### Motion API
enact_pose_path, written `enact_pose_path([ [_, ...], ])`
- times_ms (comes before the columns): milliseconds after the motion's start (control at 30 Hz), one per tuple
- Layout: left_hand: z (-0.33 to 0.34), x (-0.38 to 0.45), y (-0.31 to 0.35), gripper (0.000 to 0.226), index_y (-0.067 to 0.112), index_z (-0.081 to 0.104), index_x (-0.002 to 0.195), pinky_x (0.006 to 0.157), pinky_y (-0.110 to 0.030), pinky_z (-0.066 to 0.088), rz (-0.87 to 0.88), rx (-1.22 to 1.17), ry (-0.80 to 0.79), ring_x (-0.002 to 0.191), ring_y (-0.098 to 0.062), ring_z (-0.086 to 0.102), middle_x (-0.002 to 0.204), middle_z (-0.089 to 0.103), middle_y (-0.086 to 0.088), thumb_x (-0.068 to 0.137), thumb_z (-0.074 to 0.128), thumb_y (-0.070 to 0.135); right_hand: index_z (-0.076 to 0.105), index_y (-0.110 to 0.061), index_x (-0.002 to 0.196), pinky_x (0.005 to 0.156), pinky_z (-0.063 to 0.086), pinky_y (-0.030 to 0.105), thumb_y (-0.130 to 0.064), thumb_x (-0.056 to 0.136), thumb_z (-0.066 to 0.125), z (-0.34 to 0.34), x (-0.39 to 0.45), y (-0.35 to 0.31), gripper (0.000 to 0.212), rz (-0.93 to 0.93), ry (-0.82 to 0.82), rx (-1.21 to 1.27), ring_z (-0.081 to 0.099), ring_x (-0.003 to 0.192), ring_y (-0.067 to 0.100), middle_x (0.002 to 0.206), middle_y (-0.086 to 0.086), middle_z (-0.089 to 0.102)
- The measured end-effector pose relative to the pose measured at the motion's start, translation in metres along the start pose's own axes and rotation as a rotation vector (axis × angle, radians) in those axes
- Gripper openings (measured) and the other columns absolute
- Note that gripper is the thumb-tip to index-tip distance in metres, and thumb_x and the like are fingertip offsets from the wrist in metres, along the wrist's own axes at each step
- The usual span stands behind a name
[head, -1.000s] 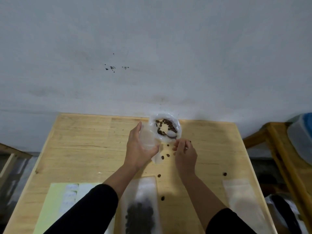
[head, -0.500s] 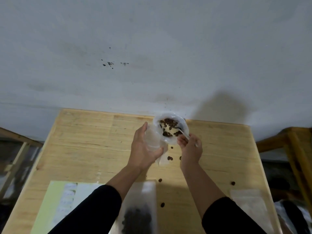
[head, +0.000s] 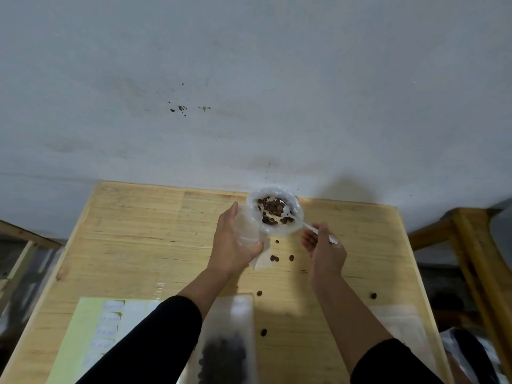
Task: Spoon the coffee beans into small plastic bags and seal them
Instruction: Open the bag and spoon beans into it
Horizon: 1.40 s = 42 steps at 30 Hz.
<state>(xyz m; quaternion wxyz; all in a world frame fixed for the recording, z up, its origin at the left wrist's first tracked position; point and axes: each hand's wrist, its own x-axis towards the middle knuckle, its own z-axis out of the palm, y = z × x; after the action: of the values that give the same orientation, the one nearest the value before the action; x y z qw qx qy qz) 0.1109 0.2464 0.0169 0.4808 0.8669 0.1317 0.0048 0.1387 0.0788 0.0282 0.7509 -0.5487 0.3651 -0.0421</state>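
Observation:
A clear plastic wrapper (head: 296, 227) holding dark coffee beans (head: 273, 208) sits at the table's far edge. My left hand (head: 231, 243) grips a small clear plastic bag (head: 246, 230) upright beside it, the bag's bottom trailing onto the table. My right hand (head: 324, 248) pinches a clear spoon (head: 310, 226) by its handle; the bowl of the spoon lies among the beans. Loose beans (head: 274, 258) are scattered on the wood between my hands and nearer to me.
A filled bag of beans (head: 225, 345) lies flat near the front edge of the wooden table (head: 144, 245). An empty flat bag (head: 399, 325) lies at the front right. A yellow-green label sheet (head: 91, 333) lies front left. Wooden furniture (head: 471, 245) stands to the right.
My right hand left the loose beans on the table, took up the spoon handle and drew back right, spoon bowl resting in the beans. My left hand kept holding the small bag.

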Motion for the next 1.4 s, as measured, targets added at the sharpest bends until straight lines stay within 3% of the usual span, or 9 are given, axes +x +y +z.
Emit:
enact_pose_path([
  [233, 0.001, -0.002, 0.001, 0.104, 0.012, 0.018, 0.147, 0.102, -0.013, 0.020, 0.027, -0.019, 0.006, 0.132, -0.012, 0.030, 0.144, 0.032, -0.004, 0.067, 0.081, 0.033, 0.064, -0.006, 0.084, 0.049, 0.052, 0.022, -0.019, 0.093, 0.055, 0.001, -0.032, -0.029, 0.019, -0.134, -0.162, -0.064, 0.061, 0.050, 0.015, 0.060, 0.006, 0.065],
  [400, 0.001, -0.003, 0.004, 0.105, 0.014, 0.016, 0.148, 0.104, -0.016, 0.022, 0.042, -0.015, 0.000, 0.133, -0.012, 0.030, 0.146, 0.030, -0.003, 0.067, 0.081, 0.035, 0.066, -0.014, 0.085, 0.054, 0.054, 0.028, -0.017, 0.094, 0.052, 0.002, -0.054, -0.033, 0.017, -0.435, -0.322, -0.337, 0.063, 0.056, 0.018, 0.066, 0.004, 0.067],
  [533, 0.000, -0.004, 0.005, 0.105, 0.013, 0.017, 0.147, 0.103, -0.016, 0.022, 0.047, -0.037, 0.005, 0.133, -0.013, 0.030, 0.145, 0.030, -0.004, 0.066, 0.082, 0.031, 0.065, -0.012, 0.087, 0.052, 0.053, 0.026, -0.016, 0.096, 0.049, 0.001, -0.052, -0.035, 0.019, -0.540, -0.229, -0.328, 0.061, 0.056, 0.013, 0.068, 0.004, 0.065],
  [667, -0.001, -0.006, 0.004, 0.105, 0.014, 0.016, 0.148, 0.103, -0.016, 0.021, 0.044, -0.024, -0.001, 0.131, -0.013, 0.030, 0.145, 0.031, -0.004, 0.068, 0.081, 0.032, 0.063, -0.013, 0.089, 0.047, 0.048, 0.016, -0.024, 0.097, 0.045, -0.009, -0.031, -0.024, 0.022, -0.504, -0.043, -0.440, 0.056, 0.043, 0.005, 0.066, 0.002, 0.063],
  [767, 0.000, -0.005, 0.004, 0.105, 0.014, 0.015, 0.148, 0.104, -0.016, 0.021, 0.039, -0.014, -0.002, 0.131, -0.013, 0.031, 0.145, 0.032, -0.004, 0.068, 0.081, 0.033, 0.063, -0.011, 0.091, 0.043, 0.045, 0.012, -0.023, 0.097, 0.046, -0.015, -0.016, -0.014, 0.022, -0.496, -0.022, -0.544, 0.054, 0.040, 0.003, 0.064, 0.001, 0.062],
  [1000, 0.005, 0.004, 0.007, 0.103, 0.015, 0.018, 0.147, 0.103, -0.019, 0.026, 0.027, -0.032, -0.022, 0.131, -0.012, 0.032, 0.144, 0.034, -0.002, 0.067, 0.081, 0.030, 0.062, -0.011, 0.087, 0.044, 0.047, 0.016, -0.017, 0.097, 0.047, -0.010, 0.002, -0.005, 0.020, -0.472, -0.154, -0.599, 0.054, 0.041, 0.004, 0.063, 0.000, 0.060],
  [1167, 0.007, 0.009, 0.006, 0.102, 0.019, 0.019, 0.147, 0.108, -0.027, 0.032, 0.003, -0.061, -0.037, 0.130, -0.006, 0.032, 0.145, 0.034, 0.002, 0.067, 0.080, 0.034, 0.065, -0.007, 0.091, 0.047, 0.051, 0.022, -0.015, 0.098, 0.044, -0.016, 0.012, 0.008, 0.023, -0.259, -0.218, -0.435, 0.059, 0.052, 0.011, 0.070, 0.009, 0.063],
  [1400, 0.007, 0.017, 0.001, 0.104, 0.023, 0.020, 0.147, 0.104, -0.022, 0.031, -0.023, -0.047, -0.023, 0.123, -0.001, 0.033, 0.142, 0.038, 0.004, 0.065, 0.083, 0.034, 0.065, -0.009, 0.089, 0.049, 0.052, 0.024, -0.013, 0.097, 0.047, -0.006, 0.012, 0.017, 0.020, -0.092, -0.328, -0.352, 0.065, 0.061, 0.017, 0.071, 0.013, 0.067],
])
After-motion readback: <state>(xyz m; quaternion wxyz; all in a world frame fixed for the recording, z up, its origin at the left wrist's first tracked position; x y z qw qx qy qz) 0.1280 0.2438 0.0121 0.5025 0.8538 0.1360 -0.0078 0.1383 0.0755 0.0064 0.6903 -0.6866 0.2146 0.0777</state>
